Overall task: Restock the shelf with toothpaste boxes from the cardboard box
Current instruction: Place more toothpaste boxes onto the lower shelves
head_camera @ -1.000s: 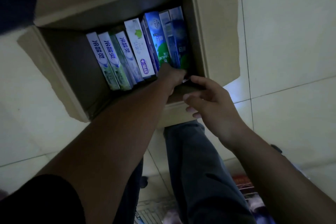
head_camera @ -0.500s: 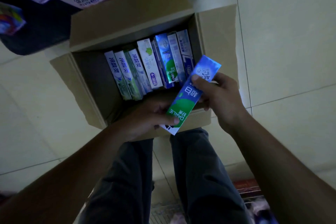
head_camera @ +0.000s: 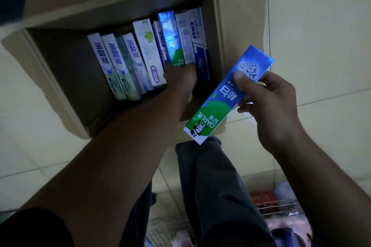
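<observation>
Rightward, toothpaste box point(head_camera: 224, 98) in right hand point(head_camera: 269, 104) grip, left hand point(head_camera: 180, 75) inside cardboard box point(head_camera: 236, 16)

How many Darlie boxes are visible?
2: held Darlie box in the right hand, over the cardboard box; second Darlie box standing inside, at the left hand. Others may be hidden.

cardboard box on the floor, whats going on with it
A person stands over the open cardboard box, which sits on a tiled floor. Their right hand holds a Darlie toothpaste box above the carton's near right corner. Their left hand reaches inside to the row of toothpaste boxes packed side by side, fingers at another blue and green box; whether it is gripped is unclear.
</observation>
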